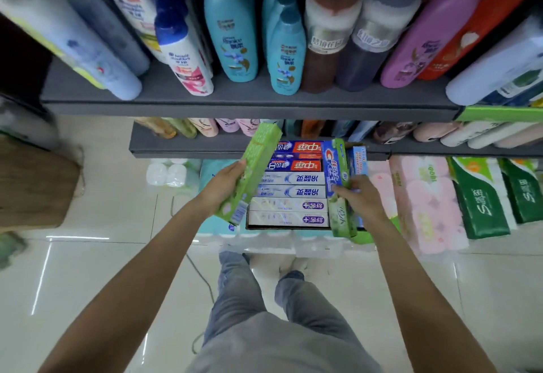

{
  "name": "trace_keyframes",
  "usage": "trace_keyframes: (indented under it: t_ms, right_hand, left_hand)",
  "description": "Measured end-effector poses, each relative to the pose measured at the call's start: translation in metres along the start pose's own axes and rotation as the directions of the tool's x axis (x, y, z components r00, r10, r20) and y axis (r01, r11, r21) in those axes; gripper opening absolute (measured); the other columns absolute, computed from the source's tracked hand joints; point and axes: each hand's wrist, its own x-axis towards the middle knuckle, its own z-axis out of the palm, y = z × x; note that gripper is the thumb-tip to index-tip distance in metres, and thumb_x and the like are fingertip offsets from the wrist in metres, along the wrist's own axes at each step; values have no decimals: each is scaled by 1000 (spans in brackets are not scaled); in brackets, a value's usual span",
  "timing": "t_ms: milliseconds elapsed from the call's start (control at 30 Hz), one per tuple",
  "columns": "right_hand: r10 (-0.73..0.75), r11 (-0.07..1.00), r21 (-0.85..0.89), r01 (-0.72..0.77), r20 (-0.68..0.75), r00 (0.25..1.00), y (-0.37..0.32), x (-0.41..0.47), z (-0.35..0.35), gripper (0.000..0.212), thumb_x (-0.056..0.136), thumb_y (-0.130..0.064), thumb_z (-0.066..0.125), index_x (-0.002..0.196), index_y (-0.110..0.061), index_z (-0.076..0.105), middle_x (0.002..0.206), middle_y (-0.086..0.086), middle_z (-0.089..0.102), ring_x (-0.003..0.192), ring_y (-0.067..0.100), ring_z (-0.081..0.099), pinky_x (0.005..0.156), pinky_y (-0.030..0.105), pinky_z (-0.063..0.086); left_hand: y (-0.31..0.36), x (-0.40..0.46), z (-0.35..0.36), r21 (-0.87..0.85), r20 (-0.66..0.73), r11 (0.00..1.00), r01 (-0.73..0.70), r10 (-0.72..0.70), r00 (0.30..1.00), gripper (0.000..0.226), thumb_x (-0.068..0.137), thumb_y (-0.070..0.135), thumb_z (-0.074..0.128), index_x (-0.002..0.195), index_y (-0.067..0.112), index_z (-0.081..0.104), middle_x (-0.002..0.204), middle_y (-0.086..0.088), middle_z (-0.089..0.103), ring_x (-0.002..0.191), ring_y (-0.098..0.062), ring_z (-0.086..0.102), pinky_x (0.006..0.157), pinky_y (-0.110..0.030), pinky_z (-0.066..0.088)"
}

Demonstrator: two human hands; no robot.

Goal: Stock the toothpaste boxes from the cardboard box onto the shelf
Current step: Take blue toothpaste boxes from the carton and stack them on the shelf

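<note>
So the person's left hand (226, 184) has its fingers wrapped around a green toothpaste box (252, 173), lifted clear of the cardboard box (249, 227) and tilted so its long axis runs from low near the wrist up and away toward the lower shelf (188, 149). That shelf edge sits just past the box's far end, so the left hand looks like the nearer one for the placing move, basically a push forward along the box's length. The right hand (361, 193) is down at the right side of the cardboard box, fingers curled onto the upright boxes there, a blue Crest box (333, 167) and another green box (342, 214); can't tell exactly which one it's pinching. Lying flat in the carton and running left-right: two red and blue boxes (296, 156), two white and blue boxes (293, 184), and two pale purple-logo boxes (289, 212), so six flat. Shampoo bottles (232, 29) fill the upper shelf.
</note>
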Motion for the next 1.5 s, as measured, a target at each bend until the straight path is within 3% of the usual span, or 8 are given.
trace_keyframes:
  t_ms: [200, 400, 567, 733, 1033, 1167, 1300, 1500]
  right_hand:
    - [-414, 908, 155, 389, 192, 890, -74, -72, -14, 27, 83, -12, 69, 101, -23, 54, 96, 3, 67, 91, 21, 63, 79, 36, 50]
    - [-880, 455, -20, 890, 144, 453, -225, -141, -43, 41, 79, -36, 64, 119, -25, 58, 111, -6, 64, 100, 6, 60, 90, 19, 44]
    - [-989, 109, -327, 939, 58, 135, -353, -148, -47, 42, 82, -29, 65, 121, -14, 60, 112, 4, 62, 100, 13, 58, 90, 27, 44]
    - [-963, 27, -525, 851, 213, 162, -449, -114, -13, 43, 84, -25, 66, 126, -25, 55, 115, 3, 58, 105, 25, 56, 88, 43, 46]
    - [-872, -5, -718, 696, 343, 349, -506, -56, 51, 35, 93, -14, 54, 127, -24, 56, 133, 5, 50, 123, 26, 43, 92, 36, 38]
    - [-943, 167, -355, 920, 214, 254, -497, -86, 51, 29, 93, -17, 55, 122, -22, 59, 126, 4, 52, 114, 18, 52, 97, 27, 36]
    - [-852, 399, 141, 906, 422, 310, -463, -134, 62, 36, 87, -37, 62, 120, -33, 49, 108, -4, 66, 99, 13, 64, 93, 32, 49]
    - [-895, 410, 170, 896, 266, 358, -455, -131, 36, 38, 83, -17, 70, 114, -27, 51, 99, -6, 62, 81, 6, 59, 75, 18, 48]
  left_hand:
    - [22, -48, -30, -52, 58, 981, -186, 189, 980, 44, 79, 19, 72, 113, 21, 45, 86, -1, 63, 61, -8, 63, 57, -23, 52]
    - [78, -108, -99, 75, -154, 758, -648, 651, 744, 49, 59, 37, 76, 101, 26, 53, 84, 15, 62, 77, 0, 57, 70, -14, 47]
    - [139, -143, -164, 236, -330, 566, -790, 811, 482, 52, 64, 44, 71, 111, 27, 57, 87, 22, 64, 79, 6, 56, 75, -12, 44]
    - [176, -145, -201, 158, -409, 487, -859, 824, 392, 67, 78, 36, 73, 133, 20, 38, 102, 2, 64, 89, -10, 62, 81, -27, 51]
    - [223, -133, -210, -338, -441, 425, -840, 717, 540, 29, 98, 12, 30, 121, 22, 42, 106, -10, 67, 95, -32, 68, 84, -44, 53]
    - [237, -124, -203, -361, -404, 425, -830, 731, 550, 19, 99, 16, 35, 115, 23, 42, 104, -8, 68, 94, -28, 68, 87, -44, 51]
    - [258, -109, -183, -352, -401, 396, -848, 754, 520, 44, 89, 30, 50, 130, 21, 36, 115, -1, 66, 100, -17, 64, 90, -38, 48]
    - [290, -92, -163, -163, -358, 395, -904, 830, 427, 75, 87, 28, 61, 144, 22, 12, 148, -2, 35, 128, -11, 44, 108, -33, 37]
